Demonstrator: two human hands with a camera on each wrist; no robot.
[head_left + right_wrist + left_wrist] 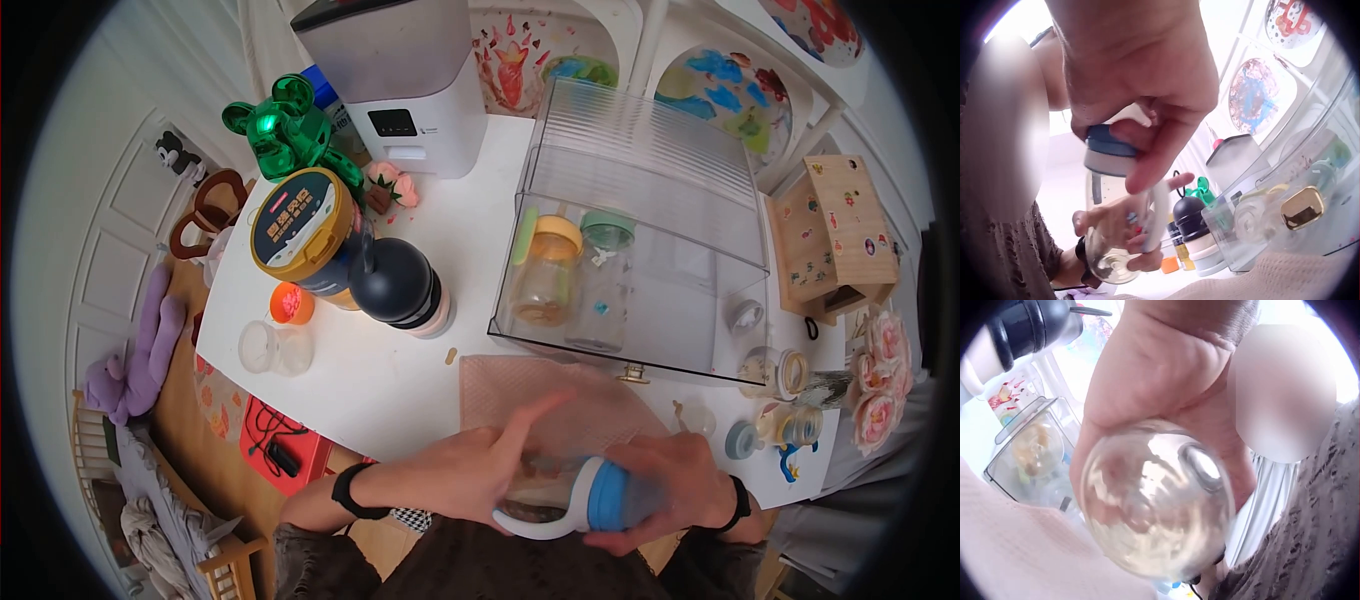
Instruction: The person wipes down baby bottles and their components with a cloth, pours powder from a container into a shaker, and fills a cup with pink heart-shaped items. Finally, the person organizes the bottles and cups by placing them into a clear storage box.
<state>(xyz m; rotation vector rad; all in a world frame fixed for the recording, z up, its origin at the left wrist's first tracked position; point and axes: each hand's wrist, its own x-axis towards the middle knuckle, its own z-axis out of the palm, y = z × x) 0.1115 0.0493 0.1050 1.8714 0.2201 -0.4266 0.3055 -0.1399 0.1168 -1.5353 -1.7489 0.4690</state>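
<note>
A clear baby bottle (pixel 540 488) with a blue collar (pixel 607 494) and a white handle (pixel 563 525) lies sideways between both hands, above the table's near edge. My left hand (pixel 450 468) holds its clear body, index finger stretched out, and the round base (pixel 1154 503) faces the left wrist camera. With thumb and fingers, my right hand (pixel 682 480) grips the blue collar and top end, also seen in the right wrist view as a blue ring (pixel 1110 142). Beneath the hands a pink textured mat (pixel 500 388) lies on the white table (pixel 400 385).
Behind the mat stands a clear lidded box (pixel 690 310) holding a yellow-collared bottle (pixel 546 280) and a green-topped bottle (pixel 605 285). A milk powder tub (pixel 300 225), a black-topped container (pixel 395 285) and a white dispenser (pixel 420 110) are at left. Small jars (pixel 785 425) stand at right.
</note>
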